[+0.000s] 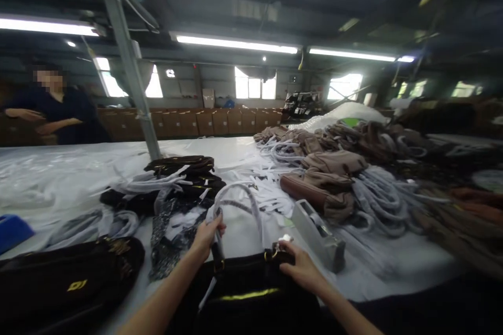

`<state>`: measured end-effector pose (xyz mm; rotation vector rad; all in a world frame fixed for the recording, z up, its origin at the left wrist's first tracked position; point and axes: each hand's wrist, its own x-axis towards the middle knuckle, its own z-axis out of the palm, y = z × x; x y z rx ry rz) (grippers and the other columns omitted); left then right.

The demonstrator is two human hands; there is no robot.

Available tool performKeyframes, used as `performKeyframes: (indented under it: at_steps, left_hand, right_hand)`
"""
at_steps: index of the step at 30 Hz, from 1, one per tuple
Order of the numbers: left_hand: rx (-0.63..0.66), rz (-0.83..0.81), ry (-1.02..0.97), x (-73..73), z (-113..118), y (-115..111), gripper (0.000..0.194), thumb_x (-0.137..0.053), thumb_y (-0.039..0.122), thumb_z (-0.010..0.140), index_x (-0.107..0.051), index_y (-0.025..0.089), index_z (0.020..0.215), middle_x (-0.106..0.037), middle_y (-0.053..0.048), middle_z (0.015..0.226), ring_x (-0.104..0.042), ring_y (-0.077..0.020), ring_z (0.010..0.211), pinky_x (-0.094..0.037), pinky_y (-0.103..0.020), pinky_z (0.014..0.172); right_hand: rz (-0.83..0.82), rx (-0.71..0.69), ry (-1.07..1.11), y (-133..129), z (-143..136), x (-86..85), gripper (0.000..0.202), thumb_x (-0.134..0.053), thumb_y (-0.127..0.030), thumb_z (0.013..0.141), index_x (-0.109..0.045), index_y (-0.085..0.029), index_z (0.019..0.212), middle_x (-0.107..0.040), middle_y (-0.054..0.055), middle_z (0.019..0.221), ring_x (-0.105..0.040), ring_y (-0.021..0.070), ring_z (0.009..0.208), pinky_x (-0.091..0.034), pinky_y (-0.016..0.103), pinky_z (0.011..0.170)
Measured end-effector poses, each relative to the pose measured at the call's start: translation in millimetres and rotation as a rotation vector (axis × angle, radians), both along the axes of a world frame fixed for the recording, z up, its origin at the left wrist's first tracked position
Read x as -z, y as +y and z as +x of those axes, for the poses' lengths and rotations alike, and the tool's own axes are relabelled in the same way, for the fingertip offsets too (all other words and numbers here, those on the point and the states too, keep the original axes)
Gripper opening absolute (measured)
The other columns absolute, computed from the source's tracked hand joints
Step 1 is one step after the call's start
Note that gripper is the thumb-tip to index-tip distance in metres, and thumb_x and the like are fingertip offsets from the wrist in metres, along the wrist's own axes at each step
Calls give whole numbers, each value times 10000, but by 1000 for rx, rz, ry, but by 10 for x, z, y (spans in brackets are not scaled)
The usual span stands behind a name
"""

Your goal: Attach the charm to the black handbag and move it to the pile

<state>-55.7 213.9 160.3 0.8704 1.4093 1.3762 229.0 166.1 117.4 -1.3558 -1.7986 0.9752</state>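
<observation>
A black handbag with gold rings and a yellow-gold zip line lies before me at the table's front edge. Its two handles, wrapped in pale protective sleeving, arch up from the top. My left hand is closed round the left part of a wrapped handle. My right hand has its fingers bent at the bag's upper right edge, by the handle ring. A small white and metallic piece shows at those fingertips; its kind is unclear.
A grey tape dispenser stands right of the bag. Brown bags and wrapped straps are heaped beyond it. Black bags lie stacked behind, another black bag at left. A metal post rises from the table. A person stands far left.
</observation>
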Motion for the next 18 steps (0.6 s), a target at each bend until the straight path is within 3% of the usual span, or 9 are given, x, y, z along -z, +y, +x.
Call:
performKeyframes:
  at_steps: [2, 4, 8, 12, 16, 18]
  left_hand:
    - [54, -65, 93, 183, -53, 43, 391, -683, 439, 682, -552, 119, 862, -678, -80, 686, -656, -195, 607, -507, -288, 551]
    - [96, -109, 194, 273, -165, 15, 541, -674, 506, 666, -563, 103, 1010, -705, -147, 857, -679, -287, 796, -532, -360, 623]
    - [150, -107, 386, 355, -435, -248, 740, -673, 526, 638, -499, 96, 1216, -689, -163, 1041, -620, -315, 1037, -472, -410, 910]
    - [216, -52, 813, 554, -575, -702, 636, -501, 559, 769, -529, 121, 1228, -673, -139, 1119, -607, -292, 1079, -445, -415, 980]
    - [140, 123, 1156, 899, -595, -1059, 541, -521, 555, 775, -596, 197, 1174, -621, -94, 1234, -551, -285, 1162, -446, -438, 1005]
    - [94, 198, 1279, 1067, -604, -1145, 539, -551, 575, 745, -630, 221, 1144, -629, -96, 1222, -570, -307, 1136, -484, -460, 964]
  right_hand:
    - [-4, 38, 31, 6, -3, 185, 750, -537, -88, 618, -413, -165, 1354, -568, 103, 1280, -519, 241, 1183, -384, 379, 1019]
    - [11, 46, 56, 4, -3, 280, 821, -516, -78, 626, -312, -190, 1413, -489, 93, 1363, -458, 228, 1245, -341, 388, 1058]
    - [60, 40, -11, 3, 4, 321, 747, -515, -98, 671, -357, -191, 1395, -473, 84, 1377, -412, 234, 1281, -316, 415, 1082]
    - [265, 96, -226, -14, 16, 413, 587, -515, -126, 764, -438, -146, 1346, -547, 119, 1301, -482, 282, 1218, -388, 476, 1022]
    - [646, 87, -448, -143, 84, 588, 409, -452, -120, 864, -541, -196, 1255, -617, 95, 1213, -518, 306, 1180, -390, 539, 984]
    - [688, 131, -463, -239, 155, 664, 364, -452, -153, 886, -546, -189, 1236, -653, 105, 1152, -601, 295, 1073, -442, 519, 937]
